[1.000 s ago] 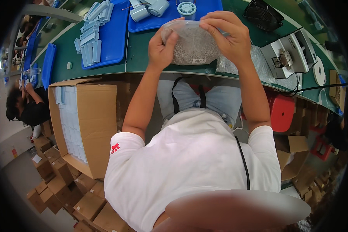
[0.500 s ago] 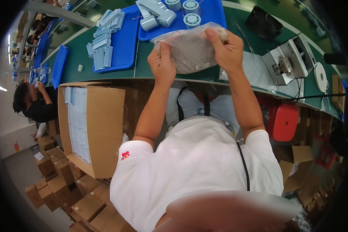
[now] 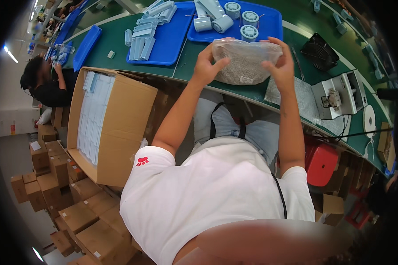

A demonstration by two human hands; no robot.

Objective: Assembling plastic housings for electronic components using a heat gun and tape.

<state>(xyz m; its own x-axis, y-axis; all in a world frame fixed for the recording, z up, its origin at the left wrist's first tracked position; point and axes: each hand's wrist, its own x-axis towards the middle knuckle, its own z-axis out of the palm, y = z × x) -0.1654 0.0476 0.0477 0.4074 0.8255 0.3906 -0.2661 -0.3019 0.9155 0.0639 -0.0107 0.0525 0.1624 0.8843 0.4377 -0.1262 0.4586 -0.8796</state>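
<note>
A clear plastic bag [image 3: 244, 70] full of small greyish pieces, too fine to name, rests at the front edge of the green bench between my two hands. My left hand [image 3: 209, 66] grips its left side, thumb on the near face and fingers partly hidden behind. On the opposite side my right hand [image 3: 283, 64] holds the bag, with the thumb pressed against the plastic and the fingers curled around the top corner. A small white label [image 3: 246, 80] shows low on the bag.
Beyond the bag, a blue tray [image 3: 276, 27] holds light-blue round parts and handles; another blue tray [image 3: 180, 39] carries light-blue pieces. An open carton [image 3: 124, 128] stands left. A grey machine [image 3: 336, 95], black fan-like part [image 3: 319, 51] and red stool [image 3: 321, 164] are right.
The bag's top edge was pulled taut between my hands; now the hands cup its sides and the top is slacker. The whole view has shifted and turned slightly.
</note>
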